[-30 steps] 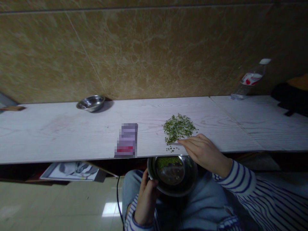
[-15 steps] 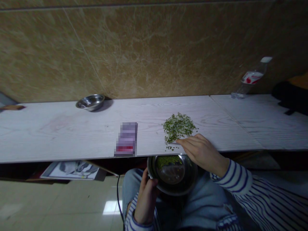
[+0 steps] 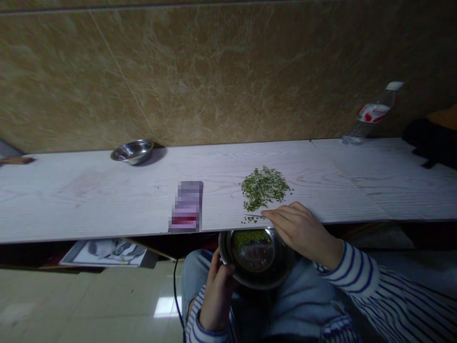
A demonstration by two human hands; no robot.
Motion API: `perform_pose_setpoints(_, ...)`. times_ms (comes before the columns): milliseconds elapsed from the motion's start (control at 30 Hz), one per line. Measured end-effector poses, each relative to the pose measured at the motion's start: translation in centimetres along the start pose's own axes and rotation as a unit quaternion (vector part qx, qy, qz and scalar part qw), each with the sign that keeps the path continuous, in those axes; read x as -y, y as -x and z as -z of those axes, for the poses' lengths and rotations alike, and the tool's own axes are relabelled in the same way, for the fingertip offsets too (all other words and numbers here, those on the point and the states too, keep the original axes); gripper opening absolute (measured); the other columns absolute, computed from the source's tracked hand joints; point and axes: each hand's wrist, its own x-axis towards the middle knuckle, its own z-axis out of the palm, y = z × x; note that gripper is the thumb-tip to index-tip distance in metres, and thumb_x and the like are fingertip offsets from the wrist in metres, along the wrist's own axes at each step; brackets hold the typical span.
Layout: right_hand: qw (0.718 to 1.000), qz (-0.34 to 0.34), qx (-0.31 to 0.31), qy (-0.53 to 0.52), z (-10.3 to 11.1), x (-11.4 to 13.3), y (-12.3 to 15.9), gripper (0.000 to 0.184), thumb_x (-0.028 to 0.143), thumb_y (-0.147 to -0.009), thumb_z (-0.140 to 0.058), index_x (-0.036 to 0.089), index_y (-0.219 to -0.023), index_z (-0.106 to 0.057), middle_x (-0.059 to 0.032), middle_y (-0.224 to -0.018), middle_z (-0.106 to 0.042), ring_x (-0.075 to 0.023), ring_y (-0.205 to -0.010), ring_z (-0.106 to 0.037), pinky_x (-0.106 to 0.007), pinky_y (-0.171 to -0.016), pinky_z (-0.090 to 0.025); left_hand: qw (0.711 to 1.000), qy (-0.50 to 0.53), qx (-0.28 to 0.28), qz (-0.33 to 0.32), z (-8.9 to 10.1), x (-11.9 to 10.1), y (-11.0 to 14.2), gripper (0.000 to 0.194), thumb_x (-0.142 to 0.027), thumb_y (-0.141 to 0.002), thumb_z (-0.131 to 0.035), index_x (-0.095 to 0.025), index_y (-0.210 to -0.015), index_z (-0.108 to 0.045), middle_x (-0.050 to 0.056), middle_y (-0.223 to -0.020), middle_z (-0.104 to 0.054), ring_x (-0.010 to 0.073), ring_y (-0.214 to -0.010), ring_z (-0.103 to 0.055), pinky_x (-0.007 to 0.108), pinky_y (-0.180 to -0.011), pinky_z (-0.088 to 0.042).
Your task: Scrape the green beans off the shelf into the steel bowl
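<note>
A pile of small green beans lies on the white wooden table. My right hand rests at the table's front edge just below the pile, fingers stretched out together and flat, fingertips touching a few stray beans. Below the edge, over my lap, my left hand grips the rim of a steel bowl. The bowl holds some green beans at its far side.
A second steel bowl stands at the back left against the brown wall. A blurred rectangular object lies left of the beans. A plastic water bottle leans at the back right, beside a dark bag. Papers lie under the table.
My right hand has slid slightly toward the table's front edge, drawing a few beans with it. The bowl and left hand stay put.
</note>
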Motion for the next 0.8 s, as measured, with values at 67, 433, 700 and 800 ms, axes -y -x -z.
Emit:
perform_pose_setpoints(67, 1.000, -0.002, -0.005, -0.007, 0.1, 0.0, 0.3, 0.030, 0.011, -0.089, -0.046, 0.015, -0.116, -0.058, -0.0082, -0.103, -0.069, -0.0182, -0.089, -0.061, -0.034, -0.075, -0.039, 1.000, -0.006, -0.004, 0.001, 0.0, 0.0, 0.0, 0.058, -0.020, -0.071, -0.059, -0.025, -0.128, -0.050, 0.007, -0.115, -0.065, 0.0243, -0.100, -0.060, 0.028, -0.070, -0.048)
perform_pose_setpoints(433, 0.999, -0.031, -0.009, 0.012, 0.1, 1.3, 1.1, 0.028, 0.011, -0.091, -0.043, 0.012, -0.115, -0.056, -0.0095, -0.096, -0.069, -0.0192, -0.084, -0.060, -0.034, -0.074, -0.038, 1.000, -0.004, 0.000, 0.013, -0.4, 0.3, 0.0, 0.055, -0.019, -0.069, -0.058, -0.025, -0.124, -0.051, 0.006, -0.121, -0.061, 0.0249, -0.105, -0.057, 0.026, -0.069, -0.047)
perform_pose_setpoints(700, 0.998, -0.045, -0.024, 0.026, 0.0, 1.7, -0.2, 0.029, 0.013, -0.090, -0.044, 0.011, -0.117, -0.056, -0.0083, -0.090, -0.069, -0.0189, -0.080, -0.059, -0.033, -0.073, -0.038, 1.000, -0.001, 0.015, 0.010, -0.4, 0.0, 0.3, 0.046, -0.018, -0.072, -0.056, -0.027, -0.117, -0.053, 0.005, -0.114, -0.064, 0.0235, -0.103, -0.058, 0.027, -0.073, -0.048)
perform_pose_setpoints(800, 0.998, -0.047, -0.016, 0.026, -0.5, 1.7, -0.7, 0.029, 0.012, -0.090, -0.045, 0.011, -0.117, -0.056, -0.0078, -0.090, -0.069, -0.0189, -0.080, -0.059, -0.033, -0.073, -0.037, 1.000, 0.001, 0.009, 0.012, -0.3, 0.1, 0.1, 0.048, -0.019, -0.070, -0.057, -0.027, -0.117, -0.053, 0.005, -0.114, -0.064, 0.0241, -0.104, -0.058, 0.028, -0.073, -0.048)
